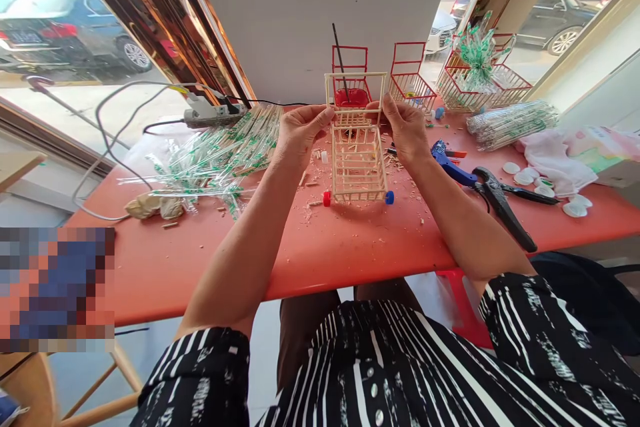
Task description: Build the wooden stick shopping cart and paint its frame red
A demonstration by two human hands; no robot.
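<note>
Two hands meet at the frame's centre on a small wooden-stick cart (358,163), which stands on the orange counter (350,247) on a red wheel (327,199) and a blue wheel (389,197). Left hand (299,133) and right hand (406,130), forearms angled inward, each pinch its upright handle frame (355,77) in a closed grip. Right of centre lies a blue glue gun (451,165).

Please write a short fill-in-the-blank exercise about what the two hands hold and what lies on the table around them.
1. Both hands grip the small wooden cart by its ____ frame.
2. The cart's front wheel nearer the left hand is ____.
3. The front wheel nearer the right hand is ____.
4. The black pliers lie on the ____ table.

Missing words: handle; red; blue; red
</note>
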